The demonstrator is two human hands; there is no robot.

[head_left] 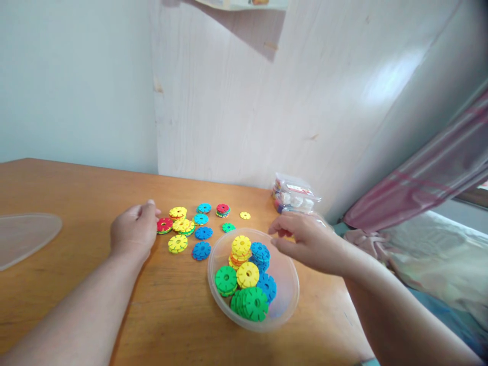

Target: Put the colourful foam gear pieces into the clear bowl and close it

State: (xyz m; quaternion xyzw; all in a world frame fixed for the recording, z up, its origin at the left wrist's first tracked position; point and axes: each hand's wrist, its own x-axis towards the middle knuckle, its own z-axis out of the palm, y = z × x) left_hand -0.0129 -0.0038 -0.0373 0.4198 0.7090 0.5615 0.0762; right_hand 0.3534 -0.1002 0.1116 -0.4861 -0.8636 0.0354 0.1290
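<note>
My left hand (pixel 133 229) is on the left side of the table with its fingers curled closed. Its fingertips are turned away, so whatever they hold, if anything, is hidden. Just beside it lies a red notched disc (pixel 164 225). My right hand (pixel 305 236) hovers at the right rim of a clear plastic bowl (pixel 284 305), fingers bent and apart, nothing visible in them. Stacks of notched discs fill part of the bowl: green discs (pixel 256 304), yellow discs (pixel 247 275) and blue discs (pixel 267 287).
Left of the bowl, small piles of yellow discs (pixel 177 244) and blue discs (pixel 201 250) lie on the wooden table (pixel 76 193). A clear lid (pixel 28 236) rests at far left. Clear plastic packages (pixel 295 195) stand by the wall. A pink curtain (pixel 415 168) hangs at right.
</note>
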